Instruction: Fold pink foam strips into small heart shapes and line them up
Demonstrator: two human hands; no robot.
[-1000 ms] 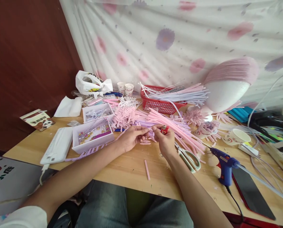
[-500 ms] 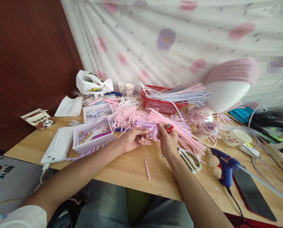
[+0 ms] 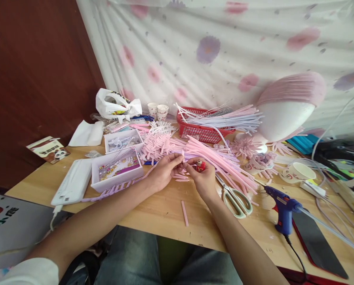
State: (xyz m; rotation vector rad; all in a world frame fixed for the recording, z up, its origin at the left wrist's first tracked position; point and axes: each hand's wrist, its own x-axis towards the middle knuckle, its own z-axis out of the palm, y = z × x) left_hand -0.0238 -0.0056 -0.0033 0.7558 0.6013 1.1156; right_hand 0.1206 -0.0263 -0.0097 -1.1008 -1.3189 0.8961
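Observation:
My left hand (image 3: 165, 171) pinches a short pink pipe cleaner piece (image 3: 182, 154), its tip pointing up between thumb and finger. Against it, the fingertips of my right hand (image 3: 203, 179) touch the lower end of the piece. A red lighter (image 3: 200, 166) is tucked in the curled fingers of that same hand. Just below my hands a single cut pink piece (image 3: 184, 213) lies on the wooden table (image 3: 153, 213). Behind them spread a heap of short pink pieces (image 3: 156, 145) and a bundle of long pink pipe cleaners (image 3: 212, 154).
Scissors (image 3: 236, 202) lie right of my right wrist. A blue glue gun (image 3: 284, 208) stands farther right, beside a dark phone (image 3: 319, 243). White boxes of beads (image 3: 117, 183) sit at left. A red basket (image 3: 191, 132) and a white dome form (image 3: 285, 118) are at the back.
My right hand has moved left, and its fingertips now meet my left hand at the pink piece. The piece has turned from lying sideways to pointing up.

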